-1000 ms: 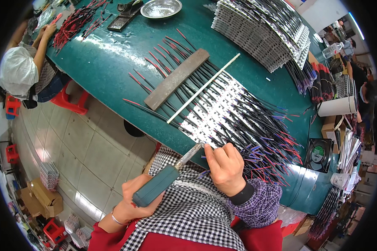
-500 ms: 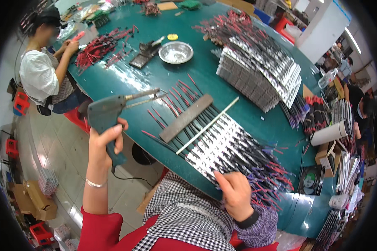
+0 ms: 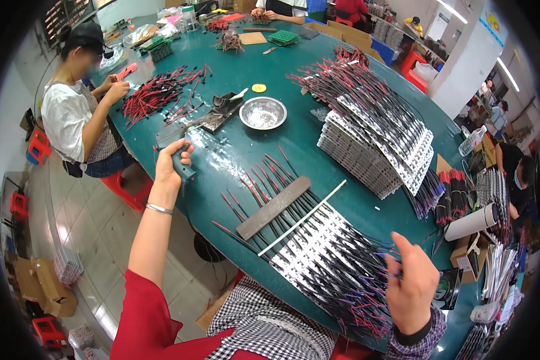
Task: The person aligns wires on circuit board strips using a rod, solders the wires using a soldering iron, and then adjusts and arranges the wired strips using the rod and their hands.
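Observation:
My left hand point(image 3: 173, 163) is wrapped round the grey-green handle of a soldering gun point(image 3: 173, 133). The gun's front end reaches over a small dark metal tray point(image 3: 213, 122). Over the loose wire ends on the right is my right hand point(image 3: 411, 287), its thumb and forefinger apart and nothing visible between them; the other fingers are partly hidden. Between my hands lies a sheet of white strips point(image 3: 315, 240) with black, red and purple wires point(image 3: 360, 288). A grey bar point(image 3: 274, 207) rests across the red-tipped wires, and a thin pale rod point(image 3: 306, 216) lies beside it.
A round metal bowl point(image 3: 263, 114) stands beyond the bar, beside a yellow disc point(image 3: 258, 88). A tall stack of white strip sheets point(image 3: 360, 150) fills the far right. Left, a co-worker point(image 3: 72, 114) sits by a heap of red-black wires point(image 3: 159, 90). A white cylinder point(image 3: 471, 222) lies right.
My left hand has carried the soldering gun forward, from beside the wires to the dark tray. My right hand has moved right, from the sheet's near edge to over the wire ends.

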`<state>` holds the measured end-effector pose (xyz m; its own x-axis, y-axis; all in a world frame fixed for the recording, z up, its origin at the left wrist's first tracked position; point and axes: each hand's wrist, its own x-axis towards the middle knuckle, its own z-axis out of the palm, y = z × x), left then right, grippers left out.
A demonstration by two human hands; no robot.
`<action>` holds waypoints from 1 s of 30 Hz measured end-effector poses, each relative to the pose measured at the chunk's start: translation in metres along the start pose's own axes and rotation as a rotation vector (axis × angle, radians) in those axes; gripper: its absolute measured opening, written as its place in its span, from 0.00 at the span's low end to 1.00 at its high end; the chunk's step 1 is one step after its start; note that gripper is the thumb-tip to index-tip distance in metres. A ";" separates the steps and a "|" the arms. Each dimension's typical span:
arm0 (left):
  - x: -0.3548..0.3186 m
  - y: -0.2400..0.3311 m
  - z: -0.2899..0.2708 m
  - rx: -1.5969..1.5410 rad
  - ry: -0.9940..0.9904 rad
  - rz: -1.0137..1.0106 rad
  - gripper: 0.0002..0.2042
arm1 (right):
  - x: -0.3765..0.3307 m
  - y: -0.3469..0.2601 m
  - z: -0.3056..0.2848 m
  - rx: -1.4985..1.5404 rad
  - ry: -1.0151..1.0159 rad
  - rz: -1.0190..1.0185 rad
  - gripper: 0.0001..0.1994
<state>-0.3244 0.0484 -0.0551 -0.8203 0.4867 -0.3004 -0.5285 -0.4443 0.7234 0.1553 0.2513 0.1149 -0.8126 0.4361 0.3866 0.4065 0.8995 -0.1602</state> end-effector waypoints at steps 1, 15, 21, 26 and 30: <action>0.012 -0.005 -0.003 -0.046 0.011 -0.029 0.11 | 0.009 0.000 0.006 -0.038 -0.034 -0.047 0.22; -0.021 -0.004 -0.007 0.846 0.252 0.174 0.08 | 0.036 0.108 0.176 -0.107 -0.268 0.105 0.18; -0.102 -0.064 0.058 1.560 -0.040 0.889 0.18 | 0.021 0.104 0.192 0.010 -0.120 0.212 0.24; -0.133 -0.130 0.109 1.781 -0.576 0.948 0.27 | 0.016 0.106 0.192 0.056 -0.094 0.227 0.24; -0.121 -0.146 0.102 1.882 -0.609 0.974 0.26 | 0.012 0.106 0.196 0.061 -0.056 0.227 0.24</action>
<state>-0.1255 0.1311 -0.0607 -0.2756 0.9041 0.3267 0.9566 0.2243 0.1862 0.1067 0.3576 -0.0756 -0.7260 0.6263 0.2840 0.5566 0.7777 -0.2923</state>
